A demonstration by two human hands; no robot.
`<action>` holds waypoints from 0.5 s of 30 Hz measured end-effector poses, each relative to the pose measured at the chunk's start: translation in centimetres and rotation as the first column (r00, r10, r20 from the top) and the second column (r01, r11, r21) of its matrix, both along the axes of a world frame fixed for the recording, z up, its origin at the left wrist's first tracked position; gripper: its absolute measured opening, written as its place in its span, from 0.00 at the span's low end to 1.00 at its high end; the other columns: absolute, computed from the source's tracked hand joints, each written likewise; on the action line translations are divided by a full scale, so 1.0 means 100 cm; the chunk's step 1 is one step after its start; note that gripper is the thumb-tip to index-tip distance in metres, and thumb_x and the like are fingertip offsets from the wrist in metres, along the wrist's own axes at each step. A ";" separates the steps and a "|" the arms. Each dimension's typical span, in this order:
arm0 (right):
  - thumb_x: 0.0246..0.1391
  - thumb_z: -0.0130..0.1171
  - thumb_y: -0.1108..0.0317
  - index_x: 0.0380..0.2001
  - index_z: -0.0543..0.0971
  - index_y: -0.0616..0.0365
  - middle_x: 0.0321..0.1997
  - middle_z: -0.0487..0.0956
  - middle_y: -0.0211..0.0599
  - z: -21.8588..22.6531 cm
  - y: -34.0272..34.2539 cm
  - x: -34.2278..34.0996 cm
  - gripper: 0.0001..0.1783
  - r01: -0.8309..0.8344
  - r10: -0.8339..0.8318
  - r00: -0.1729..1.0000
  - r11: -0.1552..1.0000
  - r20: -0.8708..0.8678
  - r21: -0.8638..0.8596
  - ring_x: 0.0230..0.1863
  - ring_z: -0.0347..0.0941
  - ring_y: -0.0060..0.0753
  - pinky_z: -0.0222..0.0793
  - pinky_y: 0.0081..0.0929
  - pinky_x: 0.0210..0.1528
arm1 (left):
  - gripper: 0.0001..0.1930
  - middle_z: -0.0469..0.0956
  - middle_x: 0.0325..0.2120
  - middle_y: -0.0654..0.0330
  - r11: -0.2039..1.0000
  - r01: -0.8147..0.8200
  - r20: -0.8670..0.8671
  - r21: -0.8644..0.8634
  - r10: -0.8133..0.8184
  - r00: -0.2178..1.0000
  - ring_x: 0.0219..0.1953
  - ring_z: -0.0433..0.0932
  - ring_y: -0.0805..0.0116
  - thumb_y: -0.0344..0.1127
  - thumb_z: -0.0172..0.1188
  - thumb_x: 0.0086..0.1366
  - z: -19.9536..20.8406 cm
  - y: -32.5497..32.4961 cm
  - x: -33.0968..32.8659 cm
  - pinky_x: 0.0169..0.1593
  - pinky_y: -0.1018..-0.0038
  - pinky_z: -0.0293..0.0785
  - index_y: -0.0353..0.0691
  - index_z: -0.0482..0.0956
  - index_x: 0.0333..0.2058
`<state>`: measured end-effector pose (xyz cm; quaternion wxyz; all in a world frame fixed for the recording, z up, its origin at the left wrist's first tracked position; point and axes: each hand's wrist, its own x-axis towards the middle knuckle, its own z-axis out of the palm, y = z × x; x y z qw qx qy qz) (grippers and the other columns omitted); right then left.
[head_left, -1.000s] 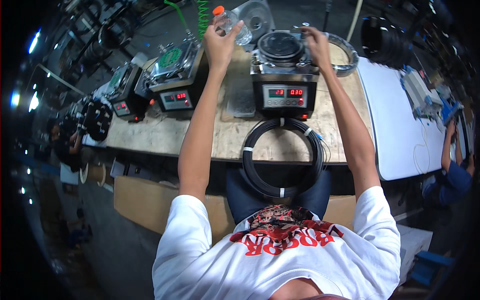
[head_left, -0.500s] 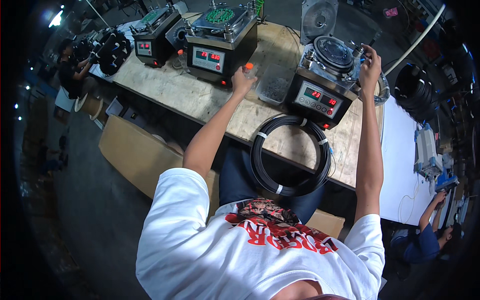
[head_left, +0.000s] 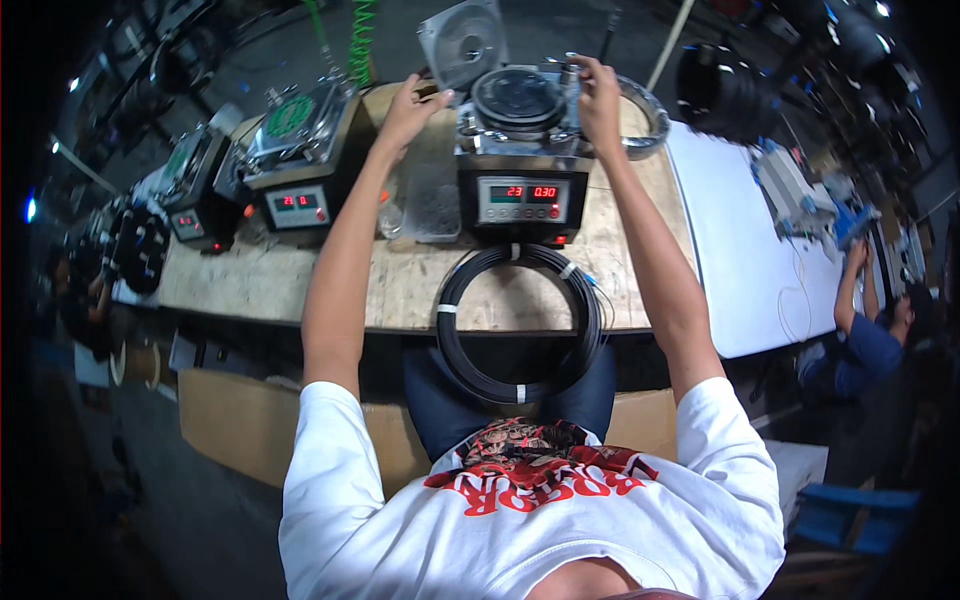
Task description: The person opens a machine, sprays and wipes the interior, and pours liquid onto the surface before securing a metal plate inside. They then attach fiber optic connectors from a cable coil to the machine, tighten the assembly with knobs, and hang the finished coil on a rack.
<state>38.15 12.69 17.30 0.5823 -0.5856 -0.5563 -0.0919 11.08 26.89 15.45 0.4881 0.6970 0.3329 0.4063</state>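
A black-and-silver benchtop polishing machine (head_left: 520, 200) with a red-lit display stands before me, a dark round disc (head_left: 518, 97) on its top. Behind it on the left, a grey square plate with a round hub (head_left: 465, 45) leans upright. My left hand (head_left: 412, 115) is raised beside that plate's lower left corner, thumb and fingers apart, with nothing visible in it. At the machine's back right corner, the fingers of my right hand (head_left: 598, 100) close round a metal clamp post (head_left: 572, 72), partly hidden by them. A small clear bottle with an orange cap (head_left: 388, 215) stands below my left forearm.
A clear plastic tub (head_left: 437, 228) sits left of the machine. The coiled black cable (head_left: 448, 335) overhangs the front table edge. Two similar machines (head_left: 300, 165) (head_left: 192, 205) stand leftward, and a wrapped ring (head_left: 655, 125) lies at right. A co-worker (head_left: 870, 345) works far right.
My left hand has let go of the orange-capped bottle and moved up beside the upright plate. My right hand stays at the machine's right corner. The view has turned rightward.
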 end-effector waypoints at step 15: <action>0.62 0.58 0.66 0.54 0.70 0.71 0.27 0.80 0.37 0.070 -0.013 -0.053 0.23 -0.513 0.393 0.571 0.856 -0.721 0.061 0.17 0.73 0.23 0.69 0.21 0.21 | 0.15 0.80 0.30 0.44 0.673 -0.040 -0.151 0.739 0.223 0.963 0.36 0.81 0.46 0.29 0.63 0.58 0.058 -0.036 0.026 0.41 0.57 0.75 0.36 0.79 0.46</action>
